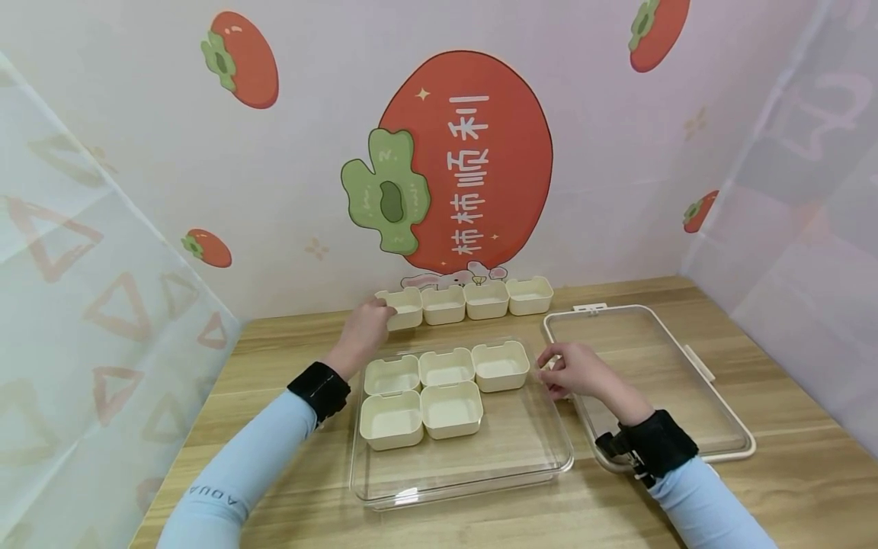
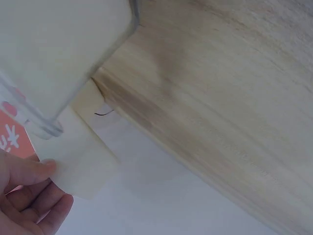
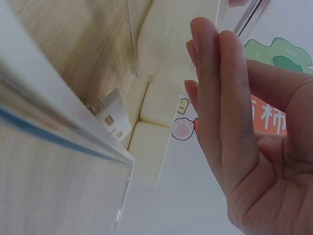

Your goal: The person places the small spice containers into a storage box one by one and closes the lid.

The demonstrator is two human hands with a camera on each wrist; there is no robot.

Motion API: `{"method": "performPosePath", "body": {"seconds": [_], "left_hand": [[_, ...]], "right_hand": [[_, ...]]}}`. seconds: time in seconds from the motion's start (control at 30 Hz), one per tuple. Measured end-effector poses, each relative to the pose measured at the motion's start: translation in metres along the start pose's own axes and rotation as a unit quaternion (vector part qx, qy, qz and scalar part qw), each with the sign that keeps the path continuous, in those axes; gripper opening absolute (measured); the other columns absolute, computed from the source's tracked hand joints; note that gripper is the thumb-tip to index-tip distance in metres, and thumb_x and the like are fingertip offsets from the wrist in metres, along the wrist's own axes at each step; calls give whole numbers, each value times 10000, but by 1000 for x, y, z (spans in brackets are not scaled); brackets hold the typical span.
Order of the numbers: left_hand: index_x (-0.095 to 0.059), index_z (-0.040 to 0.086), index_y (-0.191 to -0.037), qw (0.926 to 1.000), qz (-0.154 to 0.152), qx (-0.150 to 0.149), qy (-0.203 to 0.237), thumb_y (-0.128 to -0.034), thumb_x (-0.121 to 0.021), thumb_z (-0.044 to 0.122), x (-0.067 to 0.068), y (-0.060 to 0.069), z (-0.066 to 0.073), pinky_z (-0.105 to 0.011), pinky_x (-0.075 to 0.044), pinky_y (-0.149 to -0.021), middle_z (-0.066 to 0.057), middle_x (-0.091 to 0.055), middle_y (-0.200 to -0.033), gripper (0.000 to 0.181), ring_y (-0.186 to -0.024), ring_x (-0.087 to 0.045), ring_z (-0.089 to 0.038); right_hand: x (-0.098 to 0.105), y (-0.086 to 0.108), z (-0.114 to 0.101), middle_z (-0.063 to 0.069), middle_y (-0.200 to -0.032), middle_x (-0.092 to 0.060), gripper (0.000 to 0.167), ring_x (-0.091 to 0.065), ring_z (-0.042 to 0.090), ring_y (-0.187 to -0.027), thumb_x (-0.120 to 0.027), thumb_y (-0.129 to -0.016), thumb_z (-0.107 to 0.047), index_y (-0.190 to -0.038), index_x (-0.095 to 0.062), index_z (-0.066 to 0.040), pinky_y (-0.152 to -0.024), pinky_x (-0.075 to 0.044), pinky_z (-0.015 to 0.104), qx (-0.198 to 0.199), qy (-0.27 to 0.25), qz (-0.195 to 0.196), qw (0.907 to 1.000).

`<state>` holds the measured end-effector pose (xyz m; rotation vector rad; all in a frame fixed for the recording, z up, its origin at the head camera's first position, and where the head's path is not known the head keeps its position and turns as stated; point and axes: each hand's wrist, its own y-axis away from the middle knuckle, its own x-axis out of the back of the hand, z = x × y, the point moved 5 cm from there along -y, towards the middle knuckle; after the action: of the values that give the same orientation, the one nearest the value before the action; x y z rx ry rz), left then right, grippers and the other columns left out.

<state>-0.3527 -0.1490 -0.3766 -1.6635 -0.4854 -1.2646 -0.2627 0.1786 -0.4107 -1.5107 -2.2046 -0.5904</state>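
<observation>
My left hand pinches the rim of a cream plastic box at the left end of the back row. In the left wrist view, thumb and fingers grip one edge of that box. Several matching boxes sit inside a clear shallow bin, three in its far row and two in front. Beside the bin's right rim is my right hand, holding nothing. In the right wrist view its fingers are mostly straight; whether they touch the bin cannot be told.
To the right lies a clear lid with a white rim and clips. Three more cream boxes continue the back row against the printed wall. Everything stands on a wood-grain table.
</observation>
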Motion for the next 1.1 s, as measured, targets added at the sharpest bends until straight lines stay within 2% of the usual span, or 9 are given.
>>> {"method": "performPosePath", "body": {"seconds": [0.23,0.3,0.5,0.7,0.9,1.1], "left_hand": [[-733,-13,-882,9998,160,-68,57,-717,-510,-174,8,5,6,-357,-516,-653,-126,-624,-753,321,-729,-598,-275],[-733,-15,-873,9996,245,-110,83,-706,-502,-175,13,6,10,-360,-514,-648,-124,-621,-739,327,-714,-596,-273],[-735,-3,-859,9985,481,-247,46,-697,-507,-164,28,12,25,-352,-510,-619,-110,-620,-726,323,-693,-597,-256],[-738,10,-845,9973,593,-424,44,-661,-537,-168,40,14,40,-337,-497,-599,-101,-619,-710,325,-667,-588,-244],[-731,13,-837,9975,499,-495,84,-675,-537,-168,45,17,53,-334,-489,-610,-92,-611,-713,311,-675,-575,-238],[-729,13,-844,9974,466,-513,212,-682,-516,-161,49,21,65,-326,-478,-607,-82,-600,-715,319,-694,-562,-232]], "right_hand": [[0,0,1,217,-711,-674,219,-660,147,-559,-616,-867,-38,-1033,-563,95,-568,-567,351,0,-23,-4,10000],[0,1,1,199,-697,-676,201,-661,140,-550,-611,-865,-33,-1017,-561,88,-558,-566,347,114,-19,-17,9999],[-1,1,0,189,-690,-676,202,-662,149,-558,-616,-864,-28,-1017,-561,93,-554,-564,333,128,-14,2,9999],[0,1,-1,198,-696,-673,218,-653,134,-553,-614,-867,-33,-1032,-564,99,-560,-564,336,16,11,4,10000],[0,0,0,196,-691,-673,214,-647,126,-544,-614,-865,-32,-1027,-564,99,-541,-555,297,-16,16,19,10000],[-1,0,1,197,-686,-668,201,-647,128,-542,-614,-866,-34,-1018,-567,89,-546,-560,320,-4,18,10,10000]]}}
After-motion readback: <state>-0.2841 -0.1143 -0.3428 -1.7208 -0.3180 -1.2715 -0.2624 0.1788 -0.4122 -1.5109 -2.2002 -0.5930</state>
